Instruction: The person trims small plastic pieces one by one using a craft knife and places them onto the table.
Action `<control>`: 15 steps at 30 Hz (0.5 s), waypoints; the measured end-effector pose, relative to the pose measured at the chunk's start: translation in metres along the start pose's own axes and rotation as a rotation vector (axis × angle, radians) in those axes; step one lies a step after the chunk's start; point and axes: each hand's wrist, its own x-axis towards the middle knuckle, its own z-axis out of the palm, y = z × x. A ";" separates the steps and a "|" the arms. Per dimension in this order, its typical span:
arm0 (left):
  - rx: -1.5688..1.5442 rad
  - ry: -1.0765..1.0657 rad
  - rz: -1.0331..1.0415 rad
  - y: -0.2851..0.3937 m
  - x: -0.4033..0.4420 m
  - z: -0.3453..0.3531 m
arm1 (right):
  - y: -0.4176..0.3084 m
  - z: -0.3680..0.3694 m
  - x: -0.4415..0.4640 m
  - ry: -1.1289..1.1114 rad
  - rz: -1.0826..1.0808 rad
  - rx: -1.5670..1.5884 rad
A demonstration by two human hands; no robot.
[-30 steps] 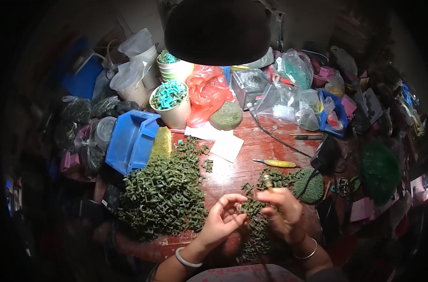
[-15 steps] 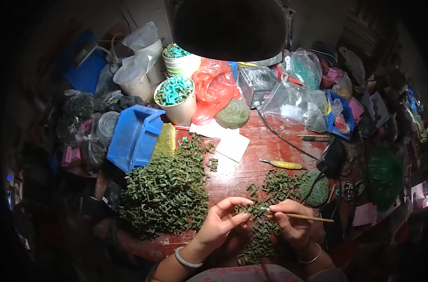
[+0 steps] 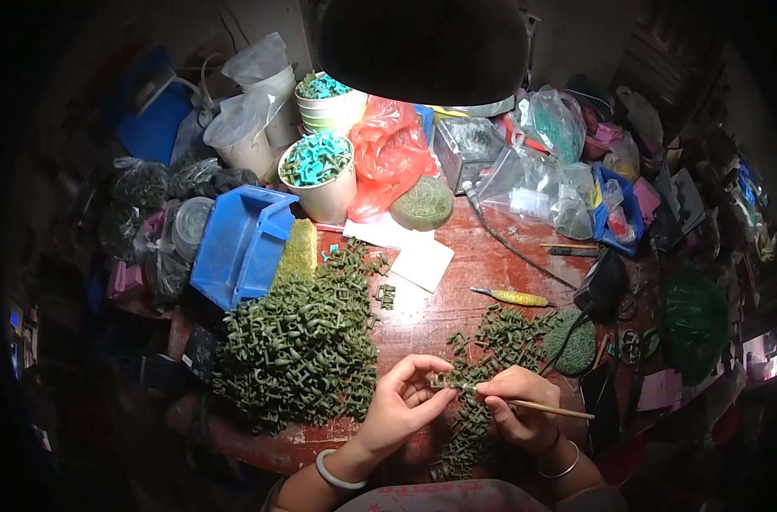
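Observation:
My left hand (image 3: 398, 408) pinches a small dark-green piece (image 3: 442, 381) between thumb and fingertips. In my right hand (image 3: 526, 408) is a thin wooden-handled tool (image 3: 567, 412), gripped like a pencil, handle end pointing right. Its metallic tip meets or nearly meets the piece; the fingers partly hide the contact, and I cannot tell what kind of tip it is. Beneath and between both hands spreads a loose heap of similar green pieces (image 3: 467, 439). Left of my left hand rises a much larger pile of green pieces (image 3: 299, 358).
A blue bin (image 3: 235, 252) and yellow-green sponge block (image 3: 297, 252) stand behind the pile. Farther back are a tub of turquoise and green pieces (image 3: 327, 194) and a red bag (image 3: 384, 154). A yellow-handled knife (image 3: 518, 298), white tile (image 3: 422, 263) and green round pad (image 3: 569, 343) lie nearby.
My right hand has moved slightly left, bringing the tool's tip closer to the piece in my left hand. The left hand stays nearly in place, still pinching.

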 end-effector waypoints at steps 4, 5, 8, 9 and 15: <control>0.016 -0.010 -0.001 -0.003 0.000 -0.003 | -0.001 0.002 0.001 0.019 -0.050 -0.049; 0.012 -0.015 0.015 -0.004 0.000 -0.002 | -0.001 0.002 0.001 0.010 -0.057 -0.051; 0.024 -0.017 0.016 -0.005 0.000 -0.002 | 0.000 0.004 0.001 0.032 -0.095 -0.104; 0.041 -0.012 0.003 -0.005 0.000 -0.002 | 0.000 0.003 0.001 0.032 -0.095 -0.104; 0.230 0.018 0.023 -0.009 0.000 -0.003 | 0.000 0.004 -0.001 0.019 -0.151 -0.178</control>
